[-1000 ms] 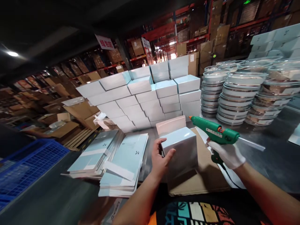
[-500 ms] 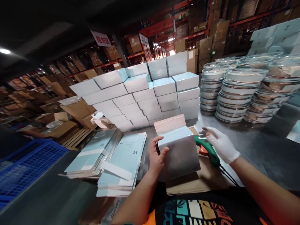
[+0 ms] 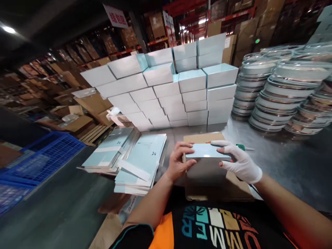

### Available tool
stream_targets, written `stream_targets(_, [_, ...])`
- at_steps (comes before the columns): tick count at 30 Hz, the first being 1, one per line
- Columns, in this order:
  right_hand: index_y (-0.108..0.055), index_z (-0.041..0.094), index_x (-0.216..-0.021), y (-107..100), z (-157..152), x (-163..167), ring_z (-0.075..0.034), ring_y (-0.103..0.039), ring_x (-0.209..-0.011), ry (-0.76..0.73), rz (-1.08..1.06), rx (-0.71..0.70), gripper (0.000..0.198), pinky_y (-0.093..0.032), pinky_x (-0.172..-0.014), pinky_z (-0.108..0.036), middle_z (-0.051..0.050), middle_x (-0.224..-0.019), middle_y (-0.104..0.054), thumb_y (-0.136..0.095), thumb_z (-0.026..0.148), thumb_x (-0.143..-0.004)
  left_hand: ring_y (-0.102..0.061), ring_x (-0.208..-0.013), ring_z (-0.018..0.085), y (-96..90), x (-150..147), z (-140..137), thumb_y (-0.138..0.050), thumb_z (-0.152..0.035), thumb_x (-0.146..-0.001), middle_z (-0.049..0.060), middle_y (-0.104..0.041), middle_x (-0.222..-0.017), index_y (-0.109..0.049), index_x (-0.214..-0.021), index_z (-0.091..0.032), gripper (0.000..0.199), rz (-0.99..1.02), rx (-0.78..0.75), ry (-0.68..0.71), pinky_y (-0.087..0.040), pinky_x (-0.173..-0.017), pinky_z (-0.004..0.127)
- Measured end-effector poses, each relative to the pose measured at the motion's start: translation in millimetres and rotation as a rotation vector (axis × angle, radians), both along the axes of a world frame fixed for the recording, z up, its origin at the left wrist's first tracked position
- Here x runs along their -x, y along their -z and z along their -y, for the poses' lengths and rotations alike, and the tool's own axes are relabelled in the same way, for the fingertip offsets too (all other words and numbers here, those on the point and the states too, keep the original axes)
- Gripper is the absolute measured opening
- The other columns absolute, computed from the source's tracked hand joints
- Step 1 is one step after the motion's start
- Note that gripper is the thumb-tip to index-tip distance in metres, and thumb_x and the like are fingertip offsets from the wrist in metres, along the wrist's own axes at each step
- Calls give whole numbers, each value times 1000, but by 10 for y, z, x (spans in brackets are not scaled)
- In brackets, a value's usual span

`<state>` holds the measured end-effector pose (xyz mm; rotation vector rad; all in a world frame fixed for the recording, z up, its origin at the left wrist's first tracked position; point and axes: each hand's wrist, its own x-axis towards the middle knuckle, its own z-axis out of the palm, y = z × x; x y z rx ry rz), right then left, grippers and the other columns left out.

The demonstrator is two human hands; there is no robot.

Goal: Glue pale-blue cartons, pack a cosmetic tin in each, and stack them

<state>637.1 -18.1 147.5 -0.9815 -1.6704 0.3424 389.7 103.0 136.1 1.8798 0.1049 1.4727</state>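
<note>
Right hand (image 3: 240, 164) had moved off the glue gun (image 3: 240, 147) to the right end of the box (image 3: 204, 151); rear flap no longer stood up. Both hands gripped it, left hand (image 3: 180, 160) on the left end. Box sat over cardboard (image 3: 240, 189) on the table (image 3: 269, 162), long axis left-right. Sign (image 3: 115, 16): red characters too blurred to read. Round containers (image 3: 276, 100) stacked at right, clear-topped, contents unclear.

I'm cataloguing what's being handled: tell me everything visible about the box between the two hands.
The box looks like smooth, coated cardboard, its glossy pale-blue top catching a glare, its near side grey in shadow. The top looks closed and roughly level. It is above a brown cardboard sheet. The left hand grips its left end, the white-gloved right hand its right. Its far side is hidden.
</note>
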Motion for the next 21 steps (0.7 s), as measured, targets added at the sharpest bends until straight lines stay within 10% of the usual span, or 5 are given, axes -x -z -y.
stream_targets(9, [-75,42,-137,-54,18,110,-23,-67,-140,-23,151,-128,42,-56,-118,-44,-5,-146,-74,-66,17,-105,-71,-133,33,-4,73,-65,-77,-43,-101,10,-84,-120,-84,-118,-30,23,-80,-111,89,-51,-117,62])
stream_targets(16, [-58,18,-156,141,95,114,-39,-74,-131,390,-107,345,95,-62,-113,-49,-18,-144,-74,-86,60,-76,-43,-160,45,361,82,202,-100,-75,-57,24,-36,-177,-14,-178,-29,155,-262,647,195,-36,-131,59])
stream_targets(21, [-63,21,-148,-128,38,99,-39,-76,-126,417,-419,401,86,-66,-105,-46,-17,-136,-79,-77,72,-81,-66,-136,42,580,-11,317,-107,-63,-51,24,-65,-149,-50,-152,-18,125,-240,906,300,-50,-117,53])
